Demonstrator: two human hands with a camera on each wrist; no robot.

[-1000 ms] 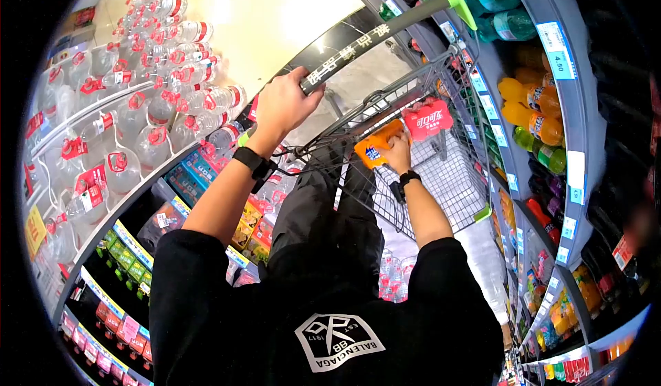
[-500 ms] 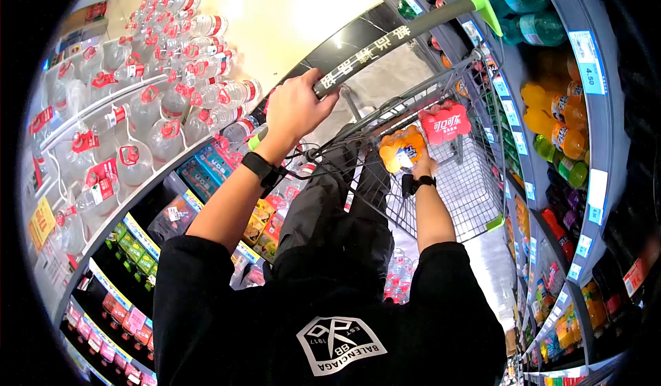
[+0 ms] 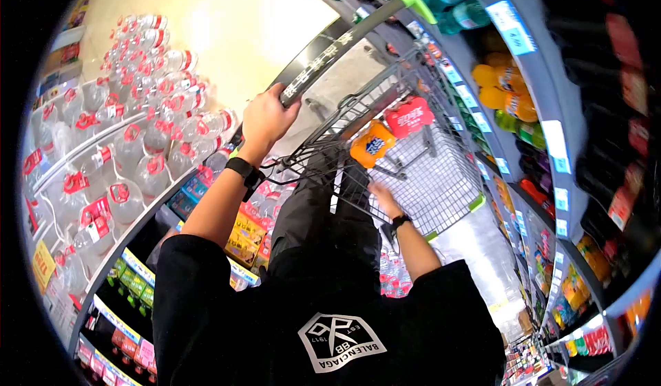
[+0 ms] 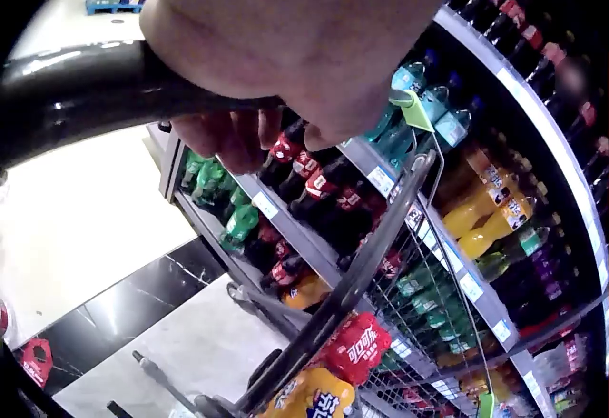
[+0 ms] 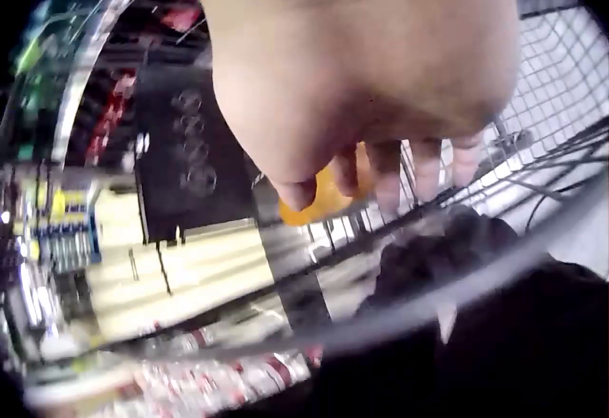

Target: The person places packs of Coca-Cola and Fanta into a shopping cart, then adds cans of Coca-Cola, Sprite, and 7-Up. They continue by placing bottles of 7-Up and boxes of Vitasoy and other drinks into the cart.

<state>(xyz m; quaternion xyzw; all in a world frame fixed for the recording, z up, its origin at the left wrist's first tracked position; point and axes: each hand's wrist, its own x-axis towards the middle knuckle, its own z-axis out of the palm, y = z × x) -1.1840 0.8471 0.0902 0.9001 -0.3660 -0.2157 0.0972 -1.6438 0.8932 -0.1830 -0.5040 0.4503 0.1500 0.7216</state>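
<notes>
My left hand [image 3: 270, 120] grips the dark handle [image 3: 344, 42] of a wire shopping cart [image 3: 441, 179]; in the left wrist view its fingers [image 4: 228, 137] curl under the bar. In the cart lie an orange Fanta multipack [image 3: 372, 144] and, beside it, a red Coca-Cola multipack [image 3: 410, 115]. My right hand [image 3: 387, 201] is over the near side of the basket, apart from the orange pack, and holds nothing. The right wrist view shows its fingers loosely extended, with the orange pack [image 5: 324, 204] partly hidden behind them.
Shelves of soda bottles [image 3: 513, 97] with price labels run along the right side, near the cart. Water bottles [image 3: 158, 83] are stacked on the left, above a shelf of small boxes [image 3: 244, 238]. The person's legs [image 3: 310, 214] stand beside the basket.
My right hand has let go of the orange Fanta multipack and drawn back toward the body. The pack now lies beside the red one. My left hand keeps its hold on the handle.
</notes>
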